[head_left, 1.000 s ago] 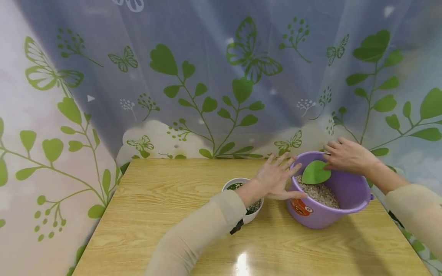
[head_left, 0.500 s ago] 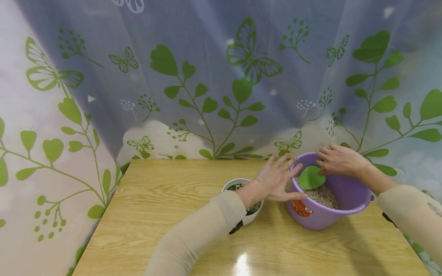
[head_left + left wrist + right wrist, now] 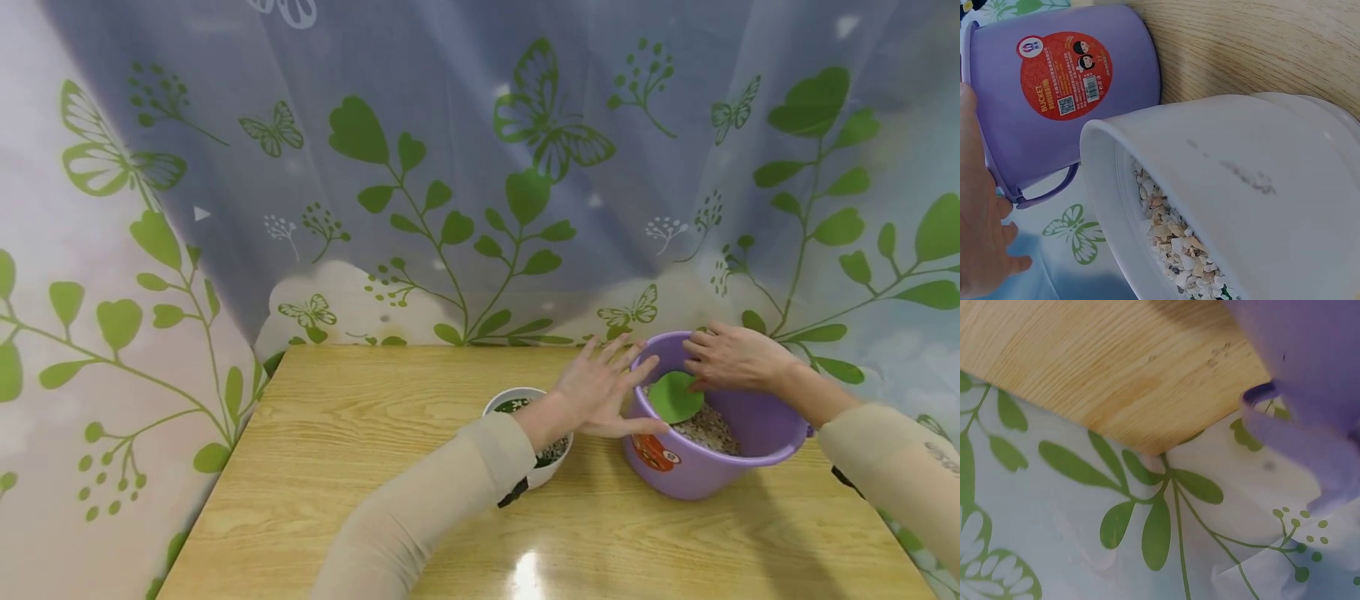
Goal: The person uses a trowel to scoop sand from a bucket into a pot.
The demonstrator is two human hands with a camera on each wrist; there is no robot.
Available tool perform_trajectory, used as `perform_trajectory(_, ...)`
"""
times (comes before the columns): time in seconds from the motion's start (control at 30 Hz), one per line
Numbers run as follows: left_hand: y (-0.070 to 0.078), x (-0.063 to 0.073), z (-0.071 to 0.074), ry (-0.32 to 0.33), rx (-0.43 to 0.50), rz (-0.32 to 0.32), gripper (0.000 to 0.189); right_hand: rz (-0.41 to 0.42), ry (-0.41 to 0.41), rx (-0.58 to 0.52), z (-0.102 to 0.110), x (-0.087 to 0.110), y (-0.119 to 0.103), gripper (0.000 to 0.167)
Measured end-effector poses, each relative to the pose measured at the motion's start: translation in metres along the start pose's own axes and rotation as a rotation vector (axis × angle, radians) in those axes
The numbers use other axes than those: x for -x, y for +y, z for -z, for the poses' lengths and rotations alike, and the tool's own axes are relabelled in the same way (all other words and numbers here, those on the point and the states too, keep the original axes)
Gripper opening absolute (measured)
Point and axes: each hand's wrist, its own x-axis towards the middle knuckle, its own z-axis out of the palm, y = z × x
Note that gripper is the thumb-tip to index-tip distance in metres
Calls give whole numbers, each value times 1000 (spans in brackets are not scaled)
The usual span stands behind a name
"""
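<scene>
In the head view, my right hand (image 3: 738, 358) reaches over the far rim of the purple bucket (image 3: 686, 479) and grips a bright green, smooth, rounded scoop-like piece (image 3: 675, 397). Its lower edge meets the pale gravel (image 3: 708, 429) inside the bucket; my fingers hide its grip end. My left hand (image 3: 596, 392) is spread wide at the bucket's left rim, fingers straight. Below that wrist stands a white pot (image 3: 542, 475), partly covered by my forearm. The left wrist view shows white and tan stones (image 3: 1175, 240) in the pot, and the bucket's red label (image 3: 1066, 75).
Both vessels stand on a wooden table (image 3: 360, 417), the pot left of the bucket. A printed leaf-and-butterfly curtain (image 3: 450, 167) hangs behind the table's back edge. The right wrist view catches the bucket's purple handle (image 3: 1300, 434) near a table corner.
My right hand has moved down and slightly left into the bucket, lowering the green scoop-like piece from near the back rim onto the gravel. My left hand has stayed in place.
</scene>
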Motion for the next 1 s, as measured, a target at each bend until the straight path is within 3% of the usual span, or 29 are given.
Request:
perform_trajectory(0.57,0,0,-1,-18,26,5,104,30,-89,-28,5,-6,-15,47)
perform_trajectory(1.0,1,0,-1,-10,39,8,103,-11,-108,-72,11,-6,-25,49)
